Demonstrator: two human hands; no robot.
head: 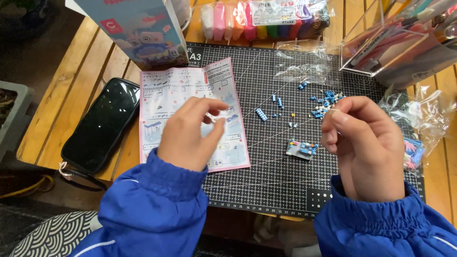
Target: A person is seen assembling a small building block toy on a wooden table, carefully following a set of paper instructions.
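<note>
My left hand [190, 133] hovers over a pink-edged instruction sheet [162, 90], fingers curled and pinched together; a tiny pale piece seems to sit at the fingertips, too small to tell. My right hand [364, 143] is raised over the black cutting mat [266, 181], thumb and forefinger pinching a very small white brick. A small grey baseplate with blue and coloured bricks [301, 149] lies on the mat between the hands. A scatter of loose blue and white bricks [323, 102] lies beyond the right hand.
A black phone in a case [102, 123] lies left of the sheet on the wooden slat table [62, 104]. The toy's box [143, 33], a pack of coloured clay [262, 21], a clear pen holder [404, 43] and clear plastic bags [419, 123] ring the mat.
</note>
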